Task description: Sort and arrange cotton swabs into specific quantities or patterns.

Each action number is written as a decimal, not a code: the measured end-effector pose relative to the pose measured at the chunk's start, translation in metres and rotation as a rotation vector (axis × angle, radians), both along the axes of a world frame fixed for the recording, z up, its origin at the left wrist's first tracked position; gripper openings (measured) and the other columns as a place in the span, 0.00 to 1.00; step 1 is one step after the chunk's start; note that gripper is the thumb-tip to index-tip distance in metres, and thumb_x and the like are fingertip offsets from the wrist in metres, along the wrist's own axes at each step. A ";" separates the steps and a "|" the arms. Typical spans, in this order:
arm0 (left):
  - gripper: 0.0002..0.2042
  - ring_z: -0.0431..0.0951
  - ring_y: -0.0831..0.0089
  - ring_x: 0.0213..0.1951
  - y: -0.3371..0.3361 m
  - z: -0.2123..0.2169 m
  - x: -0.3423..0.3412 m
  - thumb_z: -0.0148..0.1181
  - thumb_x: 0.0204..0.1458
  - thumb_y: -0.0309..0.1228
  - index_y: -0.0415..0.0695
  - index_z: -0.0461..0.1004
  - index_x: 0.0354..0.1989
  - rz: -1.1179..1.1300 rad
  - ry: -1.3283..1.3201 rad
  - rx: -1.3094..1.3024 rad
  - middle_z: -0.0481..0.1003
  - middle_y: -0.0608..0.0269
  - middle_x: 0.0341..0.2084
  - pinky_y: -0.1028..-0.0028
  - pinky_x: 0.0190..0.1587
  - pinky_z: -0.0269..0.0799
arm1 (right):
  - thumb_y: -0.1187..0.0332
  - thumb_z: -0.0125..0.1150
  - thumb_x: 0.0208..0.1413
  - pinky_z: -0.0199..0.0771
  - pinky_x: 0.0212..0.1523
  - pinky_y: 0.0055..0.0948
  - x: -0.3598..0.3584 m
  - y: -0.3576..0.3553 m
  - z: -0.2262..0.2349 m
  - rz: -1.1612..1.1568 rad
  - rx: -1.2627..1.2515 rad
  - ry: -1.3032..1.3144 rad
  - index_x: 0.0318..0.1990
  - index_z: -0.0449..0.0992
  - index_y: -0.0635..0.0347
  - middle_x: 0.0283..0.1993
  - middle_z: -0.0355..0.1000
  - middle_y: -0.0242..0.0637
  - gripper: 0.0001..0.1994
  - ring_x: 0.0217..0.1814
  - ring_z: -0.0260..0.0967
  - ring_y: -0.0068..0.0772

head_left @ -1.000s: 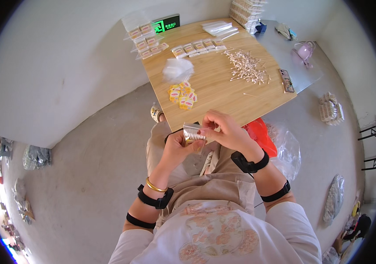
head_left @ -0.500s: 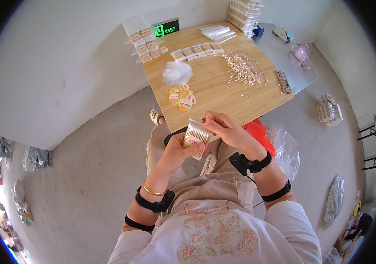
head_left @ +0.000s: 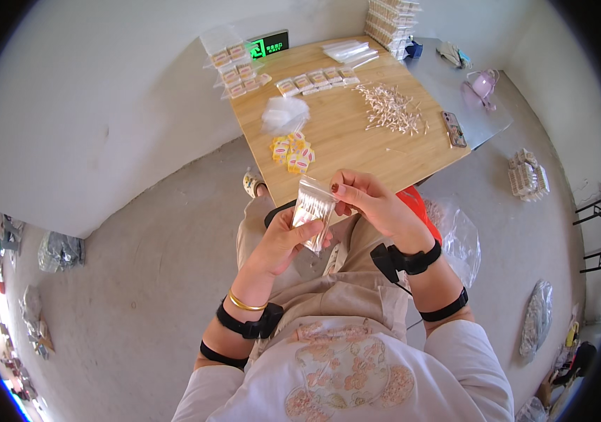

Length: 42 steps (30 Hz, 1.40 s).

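In front of my lap, a clear zip bag of cotton swabs (head_left: pixel 312 205) stands tilted in my left hand (head_left: pixel 281 243), whose thumb lies across its lower front. My right hand (head_left: pixel 376 205) has thumb and fingers pinched together at the bag's upper right corner. Light glares off the plastic and the swabs inside run lengthwise. Beyond the hands, on the wooden table (head_left: pixel 357 160), lie yellow-and-white label cards (head_left: pixel 293 156), a stack of clear empty bags (head_left: pixel 285 114) and a heap of loose cotton swabs (head_left: pixel 393 109).
Filled bags stand in a row (head_left: pixel 318 81), a left stack (head_left: pixel 236 72) and a tall back stack (head_left: pixel 388 27). A phone (head_left: pixel 454 129) lies at the right edge. A red bag (head_left: pixel 413 202) hangs below the table, and more packs (head_left: pixel 527 176) sit on the floor.
The bag has turned slightly in my left hand, so the yellow card at its front shows less. My right hand has shifted a little and stays at the bag's top corner.
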State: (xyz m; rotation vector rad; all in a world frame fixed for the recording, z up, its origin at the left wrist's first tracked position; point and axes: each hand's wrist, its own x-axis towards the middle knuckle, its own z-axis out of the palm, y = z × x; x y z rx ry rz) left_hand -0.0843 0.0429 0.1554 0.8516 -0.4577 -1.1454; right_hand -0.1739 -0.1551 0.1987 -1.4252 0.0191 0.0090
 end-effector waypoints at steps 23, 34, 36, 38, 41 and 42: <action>0.15 0.79 0.74 0.35 0.010 0.007 -0.007 0.67 0.56 0.36 0.42 0.74 0.46 -0.011 0.118 -0.087 0.79 0.62 0.33 0.71 0.43 0.77 | 0.69 0.62 0.62 0.71 0.52 0.25 -0.007 0.007 0.012 0.086 0.137 -0.095 0.45 0.72 0.60 0.43 0.73 0.28 0.08 0.48 0.70 0.19; 0.16 0.80 0.74 0.35 0.013 0.010 -0.007 0.68 0.55 0.36 0.42 0.74 0.47 -0.003 0.059 -0.051 0.79 0.63 0.34 0.72 0.42 0.77 | 0.68 0.63 0.62 0.71 0.51 0.24 -0.006 0.008 0.008 0.103 0.114 -0.122 0.44 0.72 0.60 0.43 0.72 0.27 0.09 0.47 0.70 0.18; 0.16 0.80 0.74 0.36 0.014 0.009 -0.007 0.68 0.55 0.36 0.42 0.74 0.48 -0.010 0.051 -0.042 0.79 0.63 0.34 0.71 0.42 0.77 | 0.69 0.63 0.62 0.70 0.50 0.23 -0.006 0.008 0.007 0.107 0.105 -0.120 0.44 0.72 0.60 0.42 0.72 0.27 0.09 0.46 0.69 0.18; 0.17 0.80 0.74 0.36 0.013 0.010 -0.007 0.68 0.55 0.36 0.42 0.74 0.49 -0.007 0.037 -0.026 0.79 0.63 0.35 0.71 0.42 0.78 | 0.70 0.63 0.61 0.69 0.49 0.22 -0.006 0.007 0.005 0.124 0.102 -0.106 0.44 0.71 0.59 0.42 0.72 0.27 0.08 0.45 0.68 0.17; 0.15 0.79 0.74 0.34 0.013 0.014 -0.010 0.68 0.55 0.36 0.41 0.75 0.45 0.029 0.035 0.002 0.78 0.63 0.32 0.73 0.39 0.76 | 0.70 0.63 0.61 0.69 0.49 0.23 -0.007 0.008 0.007 0.126 0.105 -0.087 0.45 0.71 0.59 0.41 0.71 0.26 0.09 0.46 0.68 0.17; 0.15 0.79 0.74 0.34 0.013 0.014 -0.011 0.68 0.55 0.36 0.41 0.75 0.45 0.029 0.034 0.001 0.78 0.63 0.32 0.73 0.39 0.76 | 0.70 0.63 0.61 0.69 0.49 0.23 -0.007 0.007 0.007 0.125 0.105 -0.088 0.45 0.71 0.59 0.41 0.71 0.26 0.09 0.46 0.68 0.17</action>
